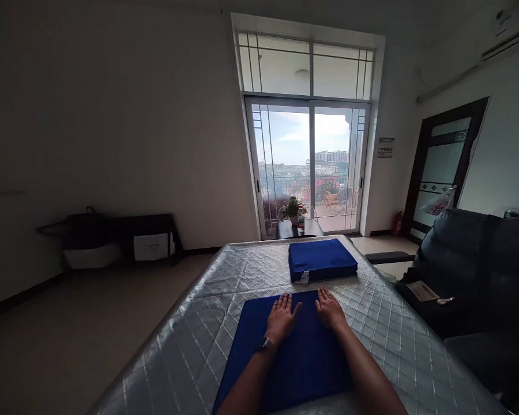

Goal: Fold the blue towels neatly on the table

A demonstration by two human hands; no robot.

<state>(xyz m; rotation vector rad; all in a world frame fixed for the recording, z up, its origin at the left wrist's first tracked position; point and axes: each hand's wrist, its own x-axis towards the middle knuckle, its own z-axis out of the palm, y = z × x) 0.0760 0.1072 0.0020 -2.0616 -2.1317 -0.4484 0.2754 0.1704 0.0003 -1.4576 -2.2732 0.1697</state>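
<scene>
A blue cloth (303, 357) lies flat on a table covered with a silver quilted sheet (190, 346). My left hand (282, 317) rests palm down on the cloth's far part, fingers stretched out, a watch on its wrist. My right hand (328, 308) lies flat beside it, fingers spread, near the cloth's far edge. Both hands hold nothing. Beyond them, a folded stack of blue cloth (322, 259) with a small white tag sits near the table's far end.
A dark sofa (467, 271) stands close on the right with papers on it. Past the table is a small round table with a plant and bottle (296, 222), then glass balcony doors (309, 167). A low dark bench (121, 236) lines the left wall.
</scene>
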